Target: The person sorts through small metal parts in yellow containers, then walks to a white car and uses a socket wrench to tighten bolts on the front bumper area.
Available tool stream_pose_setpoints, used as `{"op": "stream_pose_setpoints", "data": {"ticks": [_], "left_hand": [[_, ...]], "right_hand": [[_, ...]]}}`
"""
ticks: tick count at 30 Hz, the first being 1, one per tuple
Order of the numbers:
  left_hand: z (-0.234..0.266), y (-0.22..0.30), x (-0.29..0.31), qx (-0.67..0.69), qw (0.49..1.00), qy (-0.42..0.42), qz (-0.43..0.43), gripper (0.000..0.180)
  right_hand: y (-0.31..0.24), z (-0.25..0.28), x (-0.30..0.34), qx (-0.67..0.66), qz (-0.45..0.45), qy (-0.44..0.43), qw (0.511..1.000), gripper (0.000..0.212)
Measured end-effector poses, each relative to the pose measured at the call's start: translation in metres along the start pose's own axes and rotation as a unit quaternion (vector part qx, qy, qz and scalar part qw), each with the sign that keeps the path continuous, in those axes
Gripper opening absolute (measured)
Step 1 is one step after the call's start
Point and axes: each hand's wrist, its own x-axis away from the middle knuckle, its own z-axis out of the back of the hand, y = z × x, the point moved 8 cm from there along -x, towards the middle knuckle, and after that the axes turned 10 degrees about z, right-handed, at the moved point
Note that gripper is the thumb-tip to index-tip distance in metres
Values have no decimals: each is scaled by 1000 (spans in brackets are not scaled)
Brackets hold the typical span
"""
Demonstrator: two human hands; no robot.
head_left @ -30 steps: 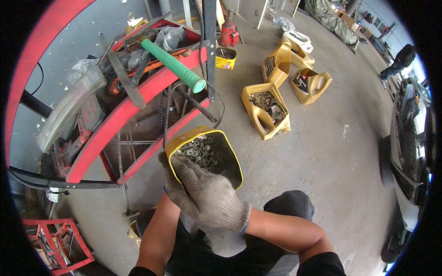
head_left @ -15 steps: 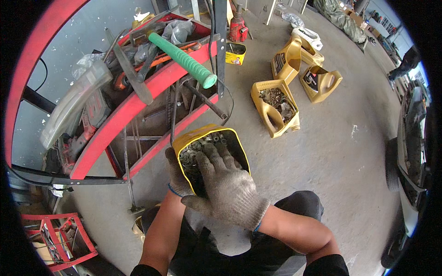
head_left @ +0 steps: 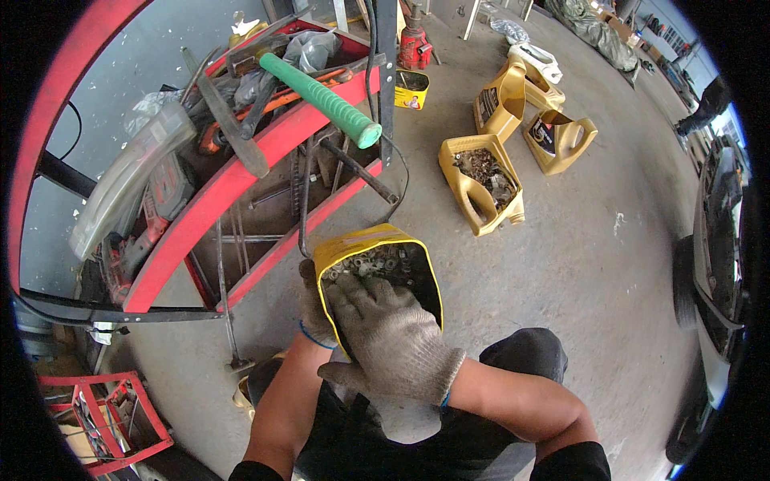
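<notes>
Close to my knees is a yellow square-mouthed tub, its open top turned toward me. Grey metal nuts and small fittings lie inside it. My left hand, in a grey knit glove, grips the tub from its left side; most of those fingers are hidden behind the wall. My right hand, gloved alike, reaches into the mouth. Its fingers stretch over the metal pieces at the left, with the thumb apart outside the near rim. I see nothing gripped in it, though the fingertips are partly hidden.
A red tool rack stands at the left, with a green-handled tool jutting out. Ahead sit a cut gold jug of small hardware, several other jugs, a small yellow tub and a red jack. A vehicle is far right.
The tub has shifted slightly right and its mouth has tilted. My right hand has moved down and left inside it, its fingers lower among the metal pieces.
</notes>
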Motion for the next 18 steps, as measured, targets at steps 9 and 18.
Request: {"op": "stream_pose_setpoints", "data": {"ticks": [9,18], "left_hand": [[-80,23,8,124,989,-80,-11,97],[-39,33,1,101,992,-44,-55,92]], "right_hand": [[-2,23,3,61,-74,44,994,81],[-17,3,13,16,-67,-38,997,52]]}}
